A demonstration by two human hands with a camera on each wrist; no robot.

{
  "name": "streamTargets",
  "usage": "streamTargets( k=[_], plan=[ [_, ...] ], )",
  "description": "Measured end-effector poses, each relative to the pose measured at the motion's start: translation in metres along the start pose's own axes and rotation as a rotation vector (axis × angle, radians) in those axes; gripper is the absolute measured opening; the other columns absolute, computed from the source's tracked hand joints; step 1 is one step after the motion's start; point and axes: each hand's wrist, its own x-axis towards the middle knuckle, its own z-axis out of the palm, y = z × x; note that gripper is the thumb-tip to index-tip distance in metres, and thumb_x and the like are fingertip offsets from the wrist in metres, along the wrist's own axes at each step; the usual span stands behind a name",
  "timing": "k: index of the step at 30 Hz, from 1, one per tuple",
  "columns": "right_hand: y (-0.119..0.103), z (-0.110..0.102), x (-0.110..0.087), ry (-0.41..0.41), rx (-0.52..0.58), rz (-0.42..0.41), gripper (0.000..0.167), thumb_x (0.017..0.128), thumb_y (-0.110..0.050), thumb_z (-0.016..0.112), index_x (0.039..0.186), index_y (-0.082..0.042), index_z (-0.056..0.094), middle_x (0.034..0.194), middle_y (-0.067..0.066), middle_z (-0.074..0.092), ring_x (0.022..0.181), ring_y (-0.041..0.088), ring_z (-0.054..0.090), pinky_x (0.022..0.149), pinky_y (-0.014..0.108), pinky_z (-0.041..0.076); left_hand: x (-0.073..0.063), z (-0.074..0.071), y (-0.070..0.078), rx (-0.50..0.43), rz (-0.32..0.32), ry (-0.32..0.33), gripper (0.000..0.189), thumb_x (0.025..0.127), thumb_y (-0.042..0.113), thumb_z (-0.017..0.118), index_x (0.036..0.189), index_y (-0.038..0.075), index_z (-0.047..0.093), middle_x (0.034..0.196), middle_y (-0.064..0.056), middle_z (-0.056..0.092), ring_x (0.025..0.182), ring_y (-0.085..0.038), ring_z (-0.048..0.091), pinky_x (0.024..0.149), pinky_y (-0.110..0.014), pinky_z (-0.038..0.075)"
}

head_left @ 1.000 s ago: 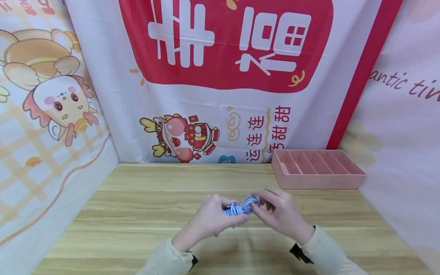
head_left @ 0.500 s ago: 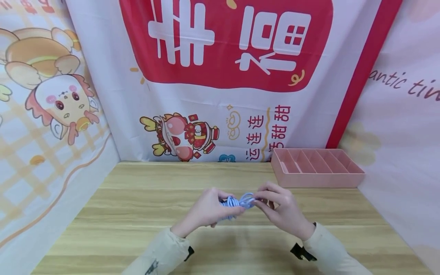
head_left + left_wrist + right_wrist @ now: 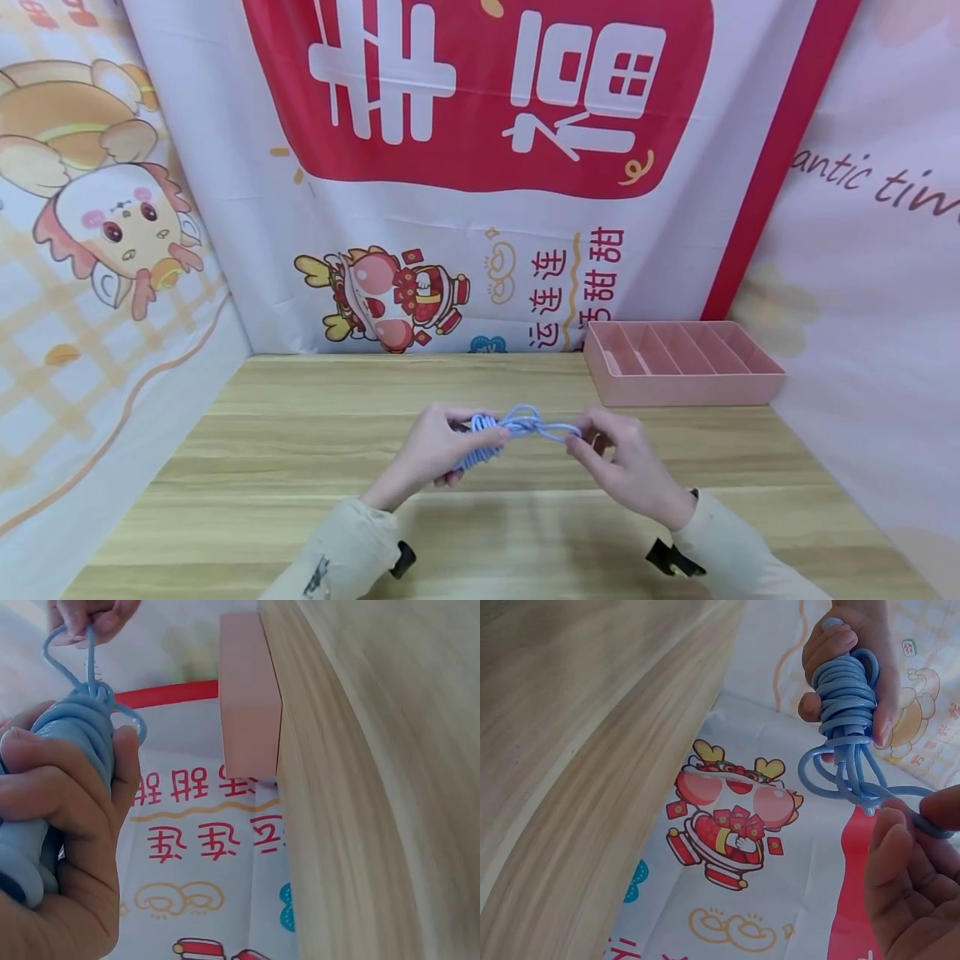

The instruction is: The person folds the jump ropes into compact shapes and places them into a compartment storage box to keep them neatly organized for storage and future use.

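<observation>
A light blue jump rope [image 3: 846, 694] is wound in tight coils round its handles, one flared handle end [image 3: 21, 881] showing in the left wrist view. My left hand [image 3: 431, 446] grips the coiled bundle, fingers wrapped round it and the thumb along the coils. At the bundle's other end, several loose loops [image 3: 525, 422] stick out toward the right. My right hand [image 3: 628, 467] pinches one loop between thumb and fingertips, drawn out from the bundle. Both hands hold the rope above the wooden table [image 3: 300, 492].
A pink tray [image 3: 693, 389] with several narrow compartments stands at the table's back right corner. Printed cloth [image 3: 450, 225] hangs behind the table, and more patterned cloth lines both sides.
My right hand has drawn a loop out to the right, and the gap between the hands has widened. My left hand has shifted slightly left with the bundle.
</observation>
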Motion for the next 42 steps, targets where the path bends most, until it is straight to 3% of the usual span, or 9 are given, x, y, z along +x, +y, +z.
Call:
streamTargets(
  k=[5, 10, 16, 22, 25, 28, 33, 36, 42],
  plan=[
    [0.002, -0.003, -0.001, -0.009, -0.001, 0.093, 0.026, 0.085, 0.014, 0.066, 0.083, -0.011, 0.06, 0.067, -0.003, 0.056, 0.051, 0.004, 0.046, 0.039, 0.025, 0.04, -0.001, -0.002, -0.003, -0.219, -0.04, -0.02, 0.042, 0.078, 0.047, 0.081, 0.113, 0.025, 0.074, 0.077, -0.018, 0.068, 0.035, -0.013, 0.044, 0.03, -0.024, 0.033],
    [-0.002, -0.007, 0.0, -0.087, 0.006, 0.236, 0.026, 0.089, 0.005, 0.066, 0.079, -0.017, 0.059, 0.063, -0.007, 0.051, 0.05, 0.006, 0.043, 0.041, 0.024, 0.036, -0.004, -0.001, -0.006, -0.459, -0.077, -0.031, 0.052, 0.082, 0.043, 0.079, 0.128, 0.021, 0.067, 0.09, -0.022, 0.069, 0.037, -0.01, 0.043, 0.032, -0.021, 0.033],
    [-0.005, -0.007, -0.001, -0.204, 0.037, 0.231, 0.025, 0.09, 0.002, 0.064, 0.076, -0.017, 0.057, 0.063, -0.009, 0.048, 0.052, 0.005, 0.042, 0.043, 0.023, 0.034, -0.01, 0.001, -0.008, -0.678, -0.144, -0.015, 0.059, 0.085, 0.041, 0.076, 0.136, 0.015, 0.059, 0.1, -0.023, 0.067, 0.039, -0.006, 0.042, 0.033, -0.017, 0.034],
    [-0.004, -0.01, -0.005, -0.242, 0.141, 0.261, 0.023, 0.097, -0.001, 0.057, 0.079, -0.015, 0.057, 0.061, -0.002, 0.049, 0.052, 0.005, 0.042, 0.042, 0.023, 0.034, -0.011, -0.002, -0.008, -0.735, -0.156, -0.003, 0.06, 0.086, 0.042, 0.074, 0.129, 0.004, 0.059, 0.097, -0.021, 0.067, 0.038, -0.004, 0.041, 0.033, -0.016, 0.033],
    [0.0, -0.014, -0.007, -0.264, 0.273, 0.301, 0.023, 0.101, -0.003, 0.051, 0.079, -0.009, 0.056, 0.058, 0.009, 0.047, 0.046, 0.016, 0.039, 0.039, 0.025, 0.033, -0.01, -0.005, -0.01, -0.744, -0.171, 0.001, 0.059, 0.087, 0.045, 0.072, 0.122, -0.001, 0.059, 0.094, -0.016, 0.068, 0.038, -0.003, 0.042, 0.033, -0.015, 0.032],
    [0.007, -0.018, -0.009, -0.282, 0.419, 0.39, 0.024, 0.101, -0.004, 0.048, 0.079, 0.002, 0.055, 0.056, 0.015, 0.044, 0.043, 0.019, 0.036, 0.035, 0.031, 0.027, -0.011, -0.006, -0.01, -0.753, -0.172, -0.001, 0.06, 0.088, 0.046, 0.071, 0.122, -0.002, 0.059, 0.094, -0.014, 0.068, 0.038, -0.003, 0.042, 0.033, -0.015, 0.033],
    [0.014, -0.023, -0.007, -0.209, 0.53, 0.61, 0.026, 0.096, -0.006, 0.049, 0.081, 0.015, 0.053, 0.058, 0.004, 0.051, 0.048, 0.008, 0.041, 0.039, 0.023, 0.027, -0.013, -0.002, -0.005, -0.78, -0.141, 0.022, 0.063, 0.087, 0.044, 0.072, 0.127, -0.003, 0.056, 0.092, -0.014, 0.068, 0.038, -0.003, 0.042, 0.033, -0.016, 0.033],
    [0.015, -0.024, -0.007, -0.192, 0.549, 0.665, 0.027, 0.096, -0.007, 0.051, 0.081, 0.015, 0.056, 0.059, 0.002, 0.053, 0.048, 0.007, 0.042, 0.043, 0.018, 0.03, -0.014, 0.001, -0.004, -0.802, -0.128, 0.041, 0.064, 0.088, 0.043, 0.072, 0.128, -0.004, 0.055, 0.09, -0.014, 0.068, 0.037, -0.003, 0.042, 0.032, -0.016, 0.033],
    [0.017, -0.025, -0.01, -0.246, 0.587, 0.662, 0.024, 0.098, -0.013, 0.057, 0.081, 0.002, 0.067, 0.06, 0.002, 0.053, 0.049, 0.008, 0.042, 0.043, 0.019, 0.03, -0.013, 0.002, -0.004, -0.888, -0.138, 0.059, 0.062, 0.088, 0.046, 0.071, 0.125, -0.002, 0.056, 0.088, -0.011, 0.067, 0.037, -0.004, 0.041, 0.031, -0.016, 0.031]
  ],
)
